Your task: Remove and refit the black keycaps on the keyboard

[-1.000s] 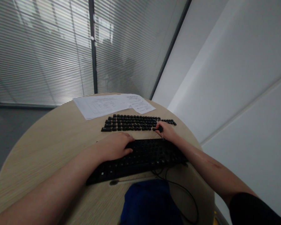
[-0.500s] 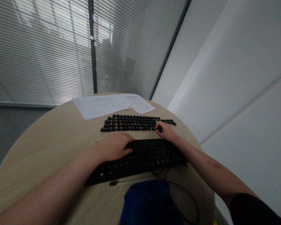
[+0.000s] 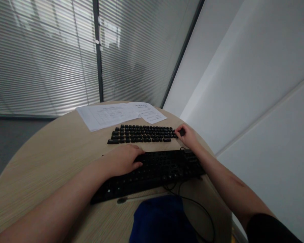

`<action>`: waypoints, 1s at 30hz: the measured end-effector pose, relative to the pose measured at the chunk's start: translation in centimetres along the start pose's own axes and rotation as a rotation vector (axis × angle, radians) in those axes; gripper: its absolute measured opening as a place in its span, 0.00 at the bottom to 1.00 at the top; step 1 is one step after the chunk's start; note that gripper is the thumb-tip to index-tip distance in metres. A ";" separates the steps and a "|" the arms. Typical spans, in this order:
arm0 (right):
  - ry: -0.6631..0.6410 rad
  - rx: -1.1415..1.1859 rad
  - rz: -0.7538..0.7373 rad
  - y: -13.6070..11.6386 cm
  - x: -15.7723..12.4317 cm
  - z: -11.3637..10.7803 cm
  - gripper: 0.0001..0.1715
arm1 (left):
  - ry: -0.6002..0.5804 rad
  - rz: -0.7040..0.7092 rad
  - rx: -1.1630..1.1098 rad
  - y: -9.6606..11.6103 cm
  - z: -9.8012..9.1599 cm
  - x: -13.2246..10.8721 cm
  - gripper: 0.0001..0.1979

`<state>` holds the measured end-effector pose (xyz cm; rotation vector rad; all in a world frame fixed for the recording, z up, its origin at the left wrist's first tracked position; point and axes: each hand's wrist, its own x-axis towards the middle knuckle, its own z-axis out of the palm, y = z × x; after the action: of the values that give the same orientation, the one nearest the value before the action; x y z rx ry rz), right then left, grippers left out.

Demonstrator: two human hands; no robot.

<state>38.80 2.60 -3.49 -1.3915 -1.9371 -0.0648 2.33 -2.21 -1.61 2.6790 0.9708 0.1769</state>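
Observation:
My left hand (image 3: 125,159) lies on the left part of a black keyboard (image 3: 167,165), palm down, thumb and fingers apart. Round dark spots and bare patches show where keys are off the keyboard. Beyond it, rows of loose black keycaps (image 3: 144,135) are laid out on the table. At the right end of those rows is my right hand (image 3: 186,135), fingers pinched together close to the keycaps. Something small and dark shows inside its grip; its kind is too unclear to tell.
Printed paper sheets (image 3: 111,116) lie on the round wooden table (image 3: 53,152) behind the keycaps. A black cable (image 3: 200,204) loops off the near side. Blue cloth (image 3: 163,219) is at the front edge. A white wall (image 3: 255,101) stands close on the right.
My right hand has moved right and slightly away from me, from the front keycap row to the rows' right end. My left hand stays on the keyboard.

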 end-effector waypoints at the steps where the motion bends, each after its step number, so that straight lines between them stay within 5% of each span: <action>1: 0.028 0.000 0.023 0.1 0.0 -0.6 0.06 | 0.003 0.001 -0.004 0.0 0.0 0.0 0.20; 10: -0.004 0.132 0.152 -1.9 -2.9 -2.0 0.14 | -0.007 -0.012 -0.036 0.1 -0.2 -0.1 0.21; 15: 0.044 0.701 0.470 -3.9 -4.9 -5.4 0.25 | -0.027 -0.029 -0.015 -0.3 -0.1 0.3 0.23; 18: -0.008 0.882 0.528 -4.5 -6.2 -6.7 0.25 | -0.017 -0.022 -0.028 -0.6 0.1 0.6 0.24; 30: 0.006 0.961 0.559 -4.1 -8.5 -4.6 0.11 | -0.044 0.075 -0.104 -0.8 0.7 0.8 0.24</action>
<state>39.03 -7.85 -3.62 -1.1559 -1.1915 0.9841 2.64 -1.23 -2.47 2.6145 0.8248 0.1776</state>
